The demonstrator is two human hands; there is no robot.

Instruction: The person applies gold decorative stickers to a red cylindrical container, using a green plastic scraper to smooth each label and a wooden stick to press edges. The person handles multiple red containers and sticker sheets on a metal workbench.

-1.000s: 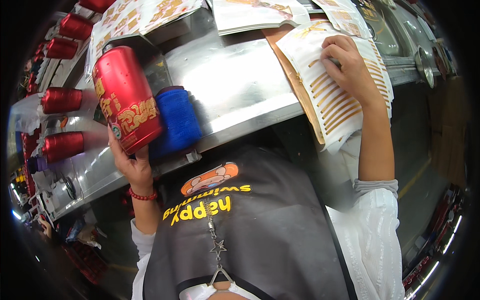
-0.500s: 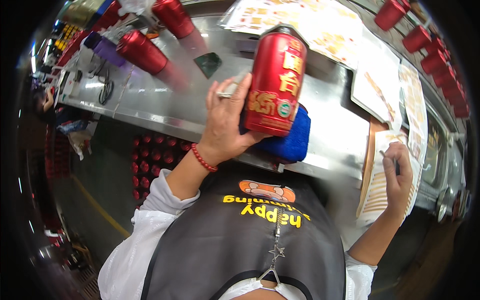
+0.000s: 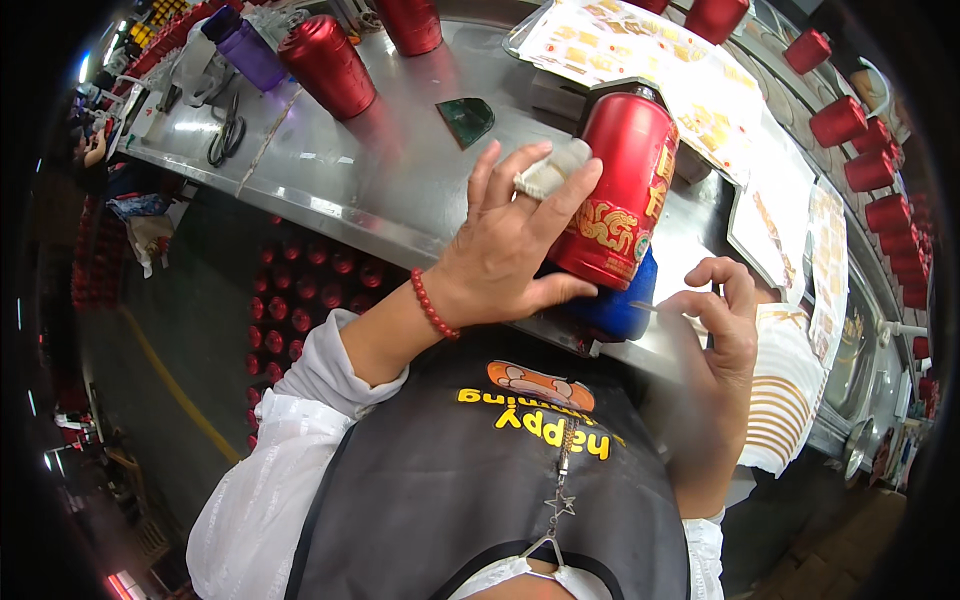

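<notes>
Red and shiny, a tall metal can with gold patterns (image 3: 622, 190) stands tilted just right of the middle of the frame, with its bottom end on a blue round pad (image 3: 618, 305) at the near edge of the steel table (image 3: 400, 170). The left hand (image 3: 510, 245) holds the can from the left side. Its fingers are spread wide along the can, and the thumb presses near the bottom. One finger has a white wrap (image 3: 550, 170) on its tip. A red bead bracelet (image 3: 432, 305) sits on that wrist. The right hand (image 3: 722, 320) is just to the right of the can, at the middle right of the frame. Its finger and thumb are pressed together on something thin, but it is too small and blurry to tell what it is. Under that hand lies a white sheet with gold stripes (image 3: 790, 400). Sheets of small gold and red stickers (image 3: 650, 50) lie on the table in the upper right. More red cans (image 3: 330, 65) stand in the upper left, and a purple bottle (image 3: 250, 50) and black scissors (image 3: 225, 135) are near them. A row of red cans (image 3: 860, 130) runs down the right edge. A small dark green piece (image 3: 465, 118) lies on the table above the left hand.
</notes>
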